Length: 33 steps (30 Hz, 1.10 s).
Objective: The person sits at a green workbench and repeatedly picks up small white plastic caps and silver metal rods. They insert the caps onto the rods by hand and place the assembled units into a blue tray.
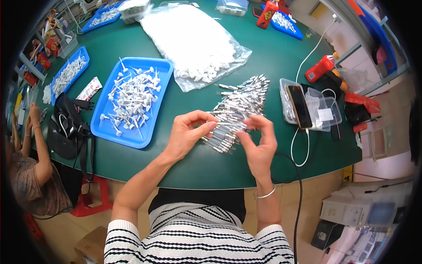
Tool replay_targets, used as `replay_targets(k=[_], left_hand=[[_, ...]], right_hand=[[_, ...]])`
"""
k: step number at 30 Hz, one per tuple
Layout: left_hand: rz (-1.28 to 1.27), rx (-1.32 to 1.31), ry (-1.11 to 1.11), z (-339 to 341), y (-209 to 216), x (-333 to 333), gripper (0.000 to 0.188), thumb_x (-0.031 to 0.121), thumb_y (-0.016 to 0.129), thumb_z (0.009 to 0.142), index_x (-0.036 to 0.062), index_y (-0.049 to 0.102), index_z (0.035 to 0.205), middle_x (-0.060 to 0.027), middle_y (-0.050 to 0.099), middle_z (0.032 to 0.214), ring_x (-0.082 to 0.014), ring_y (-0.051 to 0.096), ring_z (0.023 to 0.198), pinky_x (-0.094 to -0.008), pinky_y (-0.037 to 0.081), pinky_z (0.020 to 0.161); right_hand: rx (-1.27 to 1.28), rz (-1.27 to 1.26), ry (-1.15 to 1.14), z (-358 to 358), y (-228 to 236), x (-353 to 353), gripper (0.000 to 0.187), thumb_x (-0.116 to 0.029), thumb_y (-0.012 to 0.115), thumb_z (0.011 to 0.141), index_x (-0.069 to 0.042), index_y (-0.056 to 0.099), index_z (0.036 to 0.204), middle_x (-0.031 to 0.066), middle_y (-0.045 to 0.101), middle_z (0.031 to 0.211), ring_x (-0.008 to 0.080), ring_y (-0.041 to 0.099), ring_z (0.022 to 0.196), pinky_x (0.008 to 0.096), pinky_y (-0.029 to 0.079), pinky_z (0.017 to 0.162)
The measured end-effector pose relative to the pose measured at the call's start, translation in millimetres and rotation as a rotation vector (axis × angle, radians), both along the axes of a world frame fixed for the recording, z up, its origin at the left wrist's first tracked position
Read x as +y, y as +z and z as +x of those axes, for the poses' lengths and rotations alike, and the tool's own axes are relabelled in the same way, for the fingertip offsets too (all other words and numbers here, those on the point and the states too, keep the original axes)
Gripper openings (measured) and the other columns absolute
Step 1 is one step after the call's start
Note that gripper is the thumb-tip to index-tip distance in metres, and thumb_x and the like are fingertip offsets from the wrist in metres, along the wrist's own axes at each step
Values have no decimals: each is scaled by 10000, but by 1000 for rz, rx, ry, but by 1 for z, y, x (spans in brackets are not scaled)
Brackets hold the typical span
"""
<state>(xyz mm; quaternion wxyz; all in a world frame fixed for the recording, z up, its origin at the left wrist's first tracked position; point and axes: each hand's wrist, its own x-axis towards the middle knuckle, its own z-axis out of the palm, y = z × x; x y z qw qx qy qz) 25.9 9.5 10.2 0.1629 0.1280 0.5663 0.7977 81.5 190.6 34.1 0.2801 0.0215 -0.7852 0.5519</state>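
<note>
Thumb and forefinger of my left hand (188, 134) are pinched together at the left edge of a pile of thin metal rods (241, 103). What sits between those fingertips is too small to make out. My right hand (260, 143) hovers at the pile's right side, thumb and fingers curved and apart, with nothing visibly gripped. The rods are silvery with whitish middles and lie roughly side by side. Left of my hands, a blue tray (97, 115) carries many white plastic heads with metal pins (136, 94). A clear bag of small white plastic pieces (189, 39) lies open beyond the rods.
To the right, a phone (299, 105) with a cable rests on clear plastic boxes (326, 108). A red bottle (320, 69) stands behind them. A black bag (66, 127) and another blue tray (83, 53) lie at left, near a co-worker's arms (38, 141).
</note>
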Motion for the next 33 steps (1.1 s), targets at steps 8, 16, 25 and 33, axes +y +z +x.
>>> replay_targets(k=[8, 16, 25, 33], left_hand=[[-252, 739, 292, 9, 4, 5, 201, -68, 696, 758, 20, 688, 939, -113, 624, 945, -146, 641, 789, -245, 529, 654], [-365, 967, 461, 5, 6, 2, 234, -77, 711, 728, 45, 699, 927, -100, 627, 906, -159, 641, 757, -257, 533, 625], [20, 58, 41, -6, 6, -7, 152, 33, 642, 869, -22, 634, 1011, -58, 620, 952, -99, 605, 833, -241, 548, 714], [40, -36, -2, -10, -2, -11, 116, 76, 666, 861, -4, 649, 943, -34, 642, 895, -72, 595, 794, -213, 535, 681]], right_hand=[[-219, -1050, 466, 3, -29, -38, 194, -102, 610, 918, 13, 573, 1070, 91, 638, 954, 136, 619, 780, 271, 530, 702], [-146, -762, 470, -12, -17, -24, 133, -68, 615, 909, 28, 629, 1000, 79, 636, 933, 133, 634, 758, 251, 545, 704], [16, -365, 449, -36, -11, -17, 138, 15, 637, 870, 25, 649, 1007, 79, 632, 978, 113, 608, 853, 234, 504, 758], [-36, -398, 472, -35, -25, -22, 142, 27, 637, 862, 19, 652, 1003, 77, 631, 985, 110, 598, 862, 226, 489, 767]])
